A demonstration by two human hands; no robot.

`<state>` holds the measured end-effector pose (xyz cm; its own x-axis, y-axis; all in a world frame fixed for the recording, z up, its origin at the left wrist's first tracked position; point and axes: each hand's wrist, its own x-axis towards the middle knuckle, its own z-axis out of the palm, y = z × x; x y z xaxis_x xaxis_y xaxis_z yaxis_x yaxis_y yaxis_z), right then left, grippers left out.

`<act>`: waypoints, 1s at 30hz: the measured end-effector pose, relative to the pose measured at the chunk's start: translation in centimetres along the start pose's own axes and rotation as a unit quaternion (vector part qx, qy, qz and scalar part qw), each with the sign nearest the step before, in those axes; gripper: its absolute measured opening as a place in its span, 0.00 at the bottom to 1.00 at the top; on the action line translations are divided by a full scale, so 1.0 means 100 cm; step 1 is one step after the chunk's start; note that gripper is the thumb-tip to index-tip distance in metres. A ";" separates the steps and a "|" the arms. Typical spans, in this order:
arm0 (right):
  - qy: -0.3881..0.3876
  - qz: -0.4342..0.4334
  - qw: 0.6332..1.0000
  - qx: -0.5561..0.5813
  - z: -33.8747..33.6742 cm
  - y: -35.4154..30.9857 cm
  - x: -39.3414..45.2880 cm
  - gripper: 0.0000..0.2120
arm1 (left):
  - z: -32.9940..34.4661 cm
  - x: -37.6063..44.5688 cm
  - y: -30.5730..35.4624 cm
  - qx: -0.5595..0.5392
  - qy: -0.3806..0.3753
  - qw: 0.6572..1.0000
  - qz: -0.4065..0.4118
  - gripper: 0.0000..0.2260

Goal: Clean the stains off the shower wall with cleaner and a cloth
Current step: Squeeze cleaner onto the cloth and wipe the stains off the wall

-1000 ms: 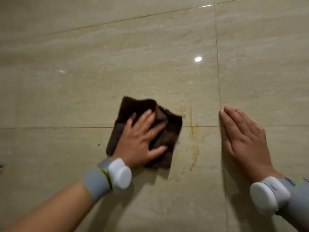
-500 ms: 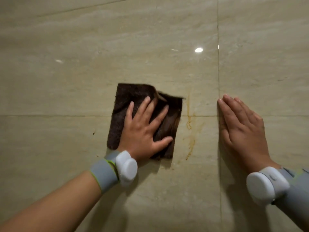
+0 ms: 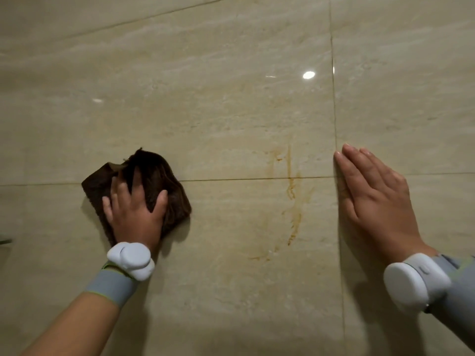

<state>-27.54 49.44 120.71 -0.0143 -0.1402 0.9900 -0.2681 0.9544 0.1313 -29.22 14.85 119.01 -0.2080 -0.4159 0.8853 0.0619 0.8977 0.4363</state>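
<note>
A dark brown cloth (image 3: 156, 173) is pressed against the beige tiled shower wall (image 3: 231, 98), bunched under my left hand (image 3: 136, 211), whose fingers curl into its folds. To its right an orange-brown stain (image 3: 291, 191) runs down the wall across a horizontal grout line, with a fainter curved smear below it. My right hand (image 3: 377, 199) lies flat on the wall to the right of the stain, fingers together, just past a vertical grout line. No cleaner bottle is in view.
Glossy tiles fill the view, with a light reflection (image 3: 308, 75) at the upper right. Both wrists wear white round devices on grey bands (image 3: 131, 260). A small dark object (image 3: 5, 241) shows at the left edge.
My left hand has slid the cloth to the left, away from the stain, and the cloth has bunched up. More of the stain shows now. My right hand stays flat on the wall.
</note>
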 end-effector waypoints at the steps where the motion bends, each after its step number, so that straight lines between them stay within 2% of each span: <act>1: -0.002 0.000 1.000 0.002 0.000 0.000 0.001 0.25 | 0.000 0.001 0.001 -0.003 0.001 1.000 -0.019 0.33; 3: -0.008 0.002 1.000 0.007 0.000 -0.002 0.001 0.25 | 0.001 0.007 0.014 -0.008 0.002 0.999 -0.034 0.30; 5: -0.011 0.006 1.000 0.005 0.000 -0.002 0.000 0.25 | 0.003 0.014 0.035 -0.012 -0.004 1.000 -0.023 0.33; 8: -0.004 0.009 1.000 0.005 0.001 -0.001 -0.001 0.24 | 0.004 0.022 0.061 -0.004 -0.007 1.000 0.029 0.37; 11: -0.003 0.009 1.000 0.011 0.001 -0.002 -0.001 0.24 | -0.001 0.030 0.054 -0.020 0.007 0.993 0.118 0.40; 12: -0.004 0.008 1.000 0.014 0.000 -0.002 -0.001 0.24 | -0.002 0.031 0.046 -0.031 0.020 0.993 0.115 0.40; 13: -0.004 0.004 1.000 0.017 0.001 -0.002 0.000 0.24 | -0.002 0.030 0.037 -0.034 0.038 0.995 0.080 0.41; 15: 0.005 0.004 1.000 0.015 0.001 -0.002 -0.002 0.24 | 0.001 0.024 0.027 -0.036 0.055 0.997 -0.044 0.41; 17: 0.013 0.004 1.000 0.007 0.001 -0.001 -0.002 0.24 | 0.008 0.023 0.032 -0.036 0.026 0.995 -0.091 0.36; 19: 0.011 0.003 1.000 0.011 0.000 -0.003 0.000 0.24 | 0.010 0.023 0.041 -0.018 0.007 0.998 -0.062 0.32; 23: 0.026 0.000 1.000 0.007 0.003 0.002 -0.001 0.24 | 0.008 0.017 0.061 -0.032 0.006 0.999 0.009 0.31; 26: 0.032 0.007 0.999 -0.018 0.022 0.020 -0.010 0.24 | 0.003 0.012 0.089 -0.028 -0.029 0.997 0.060 0.29; 28: 0.013 0.031 0.999 -0.015 0.041 0.032 -0.009 0.24 | -0.004 0.000 0.115 -0.045 -0.026 0.990 0.132 0.29; 30: -0.060 0.057 0.996 -0.032 0.056 0.049 -0.009 0.25 | -0.002 -0.016 0.138 -0.043 -0.009 0.968 0.246 0.27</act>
<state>-34.29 52.79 120.17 -0.1574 -0.0575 0.9859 -0.1966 0.9801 0.0258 -27.80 27.86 123.65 -0.1498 0.0618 0.9868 0.2382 0.9709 -0.0247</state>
